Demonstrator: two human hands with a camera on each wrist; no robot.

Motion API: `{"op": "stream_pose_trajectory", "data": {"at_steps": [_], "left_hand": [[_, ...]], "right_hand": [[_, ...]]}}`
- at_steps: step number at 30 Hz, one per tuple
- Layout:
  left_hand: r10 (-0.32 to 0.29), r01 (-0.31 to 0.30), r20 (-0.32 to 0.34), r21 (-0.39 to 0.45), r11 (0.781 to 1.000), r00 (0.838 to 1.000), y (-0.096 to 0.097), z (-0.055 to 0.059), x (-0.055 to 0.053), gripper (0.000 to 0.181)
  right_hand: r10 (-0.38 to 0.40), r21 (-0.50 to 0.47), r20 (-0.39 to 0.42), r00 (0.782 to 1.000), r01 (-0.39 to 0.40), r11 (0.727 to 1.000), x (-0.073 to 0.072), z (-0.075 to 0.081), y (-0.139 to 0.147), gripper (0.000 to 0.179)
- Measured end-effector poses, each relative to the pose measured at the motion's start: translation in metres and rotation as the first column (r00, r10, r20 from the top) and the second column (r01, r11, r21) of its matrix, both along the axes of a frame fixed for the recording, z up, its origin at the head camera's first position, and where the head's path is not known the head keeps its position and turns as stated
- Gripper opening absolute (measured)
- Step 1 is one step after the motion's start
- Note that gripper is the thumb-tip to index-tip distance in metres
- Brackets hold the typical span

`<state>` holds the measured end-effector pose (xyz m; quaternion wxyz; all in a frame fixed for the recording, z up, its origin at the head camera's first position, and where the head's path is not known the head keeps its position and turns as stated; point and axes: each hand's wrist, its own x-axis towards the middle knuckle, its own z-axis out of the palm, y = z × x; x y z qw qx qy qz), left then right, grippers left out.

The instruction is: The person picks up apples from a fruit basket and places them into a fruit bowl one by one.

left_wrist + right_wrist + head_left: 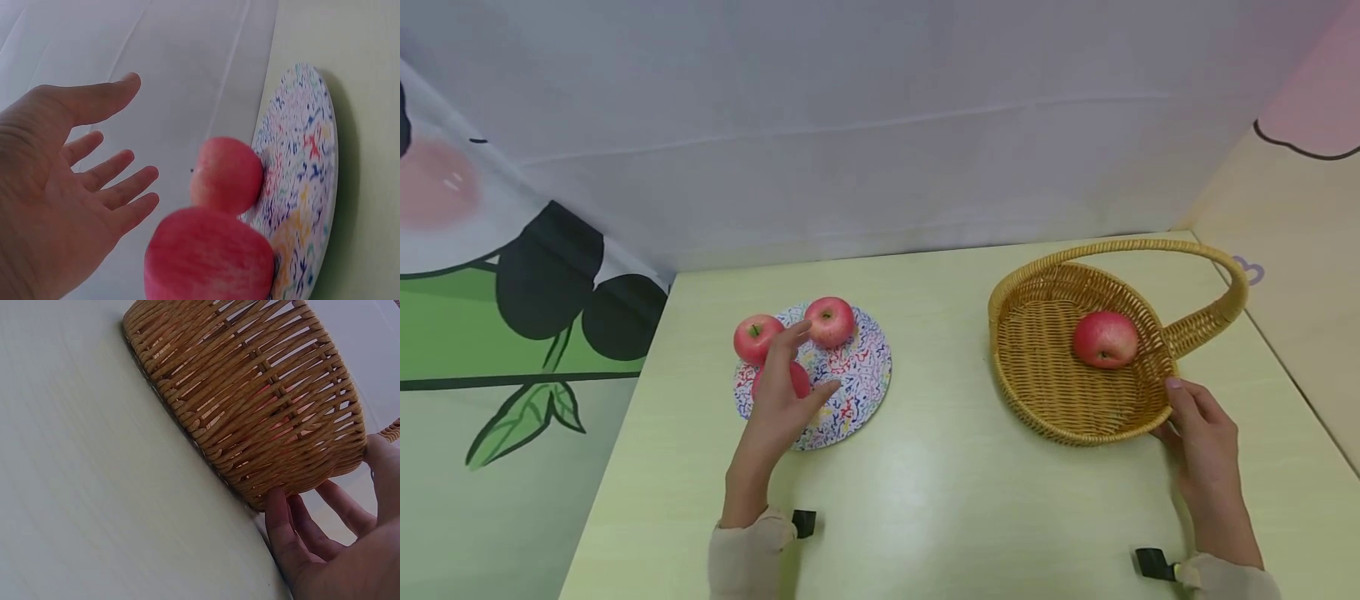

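My left hand (778, 408) hovers over a round, colour-speckled plate (868, 371), thumb and fingers spread apart with nothing between them. On the plate sit a red apple (831, 323) at the back, another apple (754, 340) at the left edge, and a third apple (798, 380) partly hidden behind the hand. In the left wrist view, the nearest apple (209, 256) lies just beyond the fingers. To the right, my right hand (1206, 442) grips the near right side of a wicker basket (1037, 358), thumb at the rim and fingers against the outer wall. One apple (1105, 340) lies inside it.
The basket's tall arched handle (1138, 245) leans toward the right. Both stand on a pale table (925, 483), with a light cloth wall (880, 183) behind it and a printed panel (610, 400) along the left.
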<state>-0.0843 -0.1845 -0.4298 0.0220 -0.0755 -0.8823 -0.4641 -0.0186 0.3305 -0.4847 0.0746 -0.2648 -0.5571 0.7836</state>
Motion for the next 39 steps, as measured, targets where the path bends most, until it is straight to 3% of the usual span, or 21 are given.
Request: {"op": "stream_pose_trajectory", "data": {"at_steps": [9, 15, 20, 24, 31, 39], "left_hand": [[-0.085, 0.086, -0.024, 0.014, 0.996, 0.996, 0.033, 0.007, -0.004, 0.089], [-0.186, 0.190, -0.099, 0.031, 0.981, 0.978, 0.049, 0.009, -0.006, 0.088], [-0.242, 0.242, -0.130, -0.019, 0.970, 0.962, 0.060, 0.011, -0.009, 0.089], [-0.308, 0.296, -0.201, -0.086, 0.951, 0.930, 0.068, 0.011, -0.010, 0.089], [-0.402, 0.370, -0.328, -0.159, 0.915, 0.855, 0.080, 0.013, -0.012, 0.084], [-0.460, 0.420, -0.358, -0.188, 0.888, 0.812, 0.092, 0.010, -0.017, 0.080]], "right_hand": [[0.012, -0.009, 0.010, 1.000, -0.012, 1.000, 0.000, -0.001, 0.001, 0.021], [0.009, -0.007, 0.021, 1.000, -0.009, 1.000, 0.001, -0.002, 0.002, 0.020], [0.003, -0.010, 0.023, 1.000, -0.003, 1.000, 0.002, -0.002, 0.003, 0.019], [0.009, -0.016, 0.012, 1.000, -0.009, 1.000, 0.002, -0.003, 0.003, 0.018], [0.001, -0.007, 0.001, 1.000, -0.001, 1.000, -0.001, -0.001, 0.002, 0.019], [-0.014, 0.002, 0.015, 1.000, 0.014, 1.000, -0.001, 0.001, 0.000, 0.022]]}}
